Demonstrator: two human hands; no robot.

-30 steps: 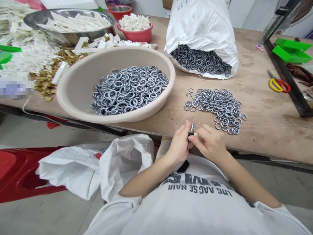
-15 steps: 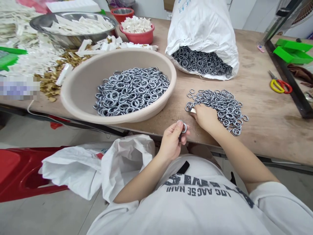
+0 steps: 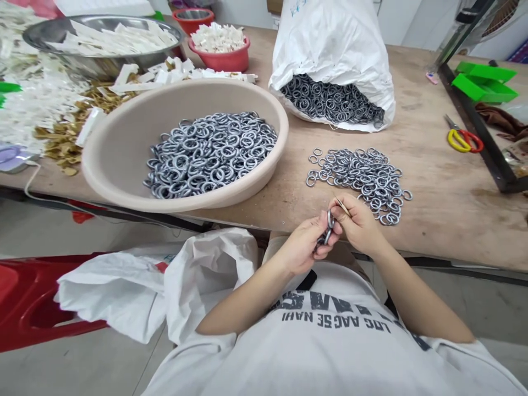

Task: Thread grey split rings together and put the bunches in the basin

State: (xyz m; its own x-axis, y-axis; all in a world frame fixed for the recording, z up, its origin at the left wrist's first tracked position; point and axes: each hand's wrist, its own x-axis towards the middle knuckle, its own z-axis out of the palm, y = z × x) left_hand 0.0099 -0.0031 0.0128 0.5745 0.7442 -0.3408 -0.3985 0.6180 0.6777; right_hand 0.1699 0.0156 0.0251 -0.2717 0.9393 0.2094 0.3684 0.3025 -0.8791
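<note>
My left hand [image 3: 303, 245] is closed around a few grey rings [image 3: 330, 219] just in front of the table's near edge. My right hand [image 3: 363, 225] meets it there, pinching a small, thin blade-like tool [image 3: 342, 207] whose exact kind I cannot make out. The right fingertips are close against the held rings; whether they also grip one is hidden. Just beyond the hands, a loose pile of matching rings [image 3: 363, 170] lies on the wooden table [image 3: 437, 220].
To the left stands a wide beige basin [image 3: 119, 159] of rings. A white sack [image 3: 330, 44] spilling darker rings lies behind the pile. Scissors [image 3: 462, 140] and green trays [image 3: 482, 88] sit at right. White strips fill a metal bowl [image 3: 37, 41]; a red bowl [image 3: 220, 59] holds white pieces.
My right hand has come back from the ring pile towards me and joined my left hand, still holding the thin tool. The view has shifted slightly to the right.
</note>
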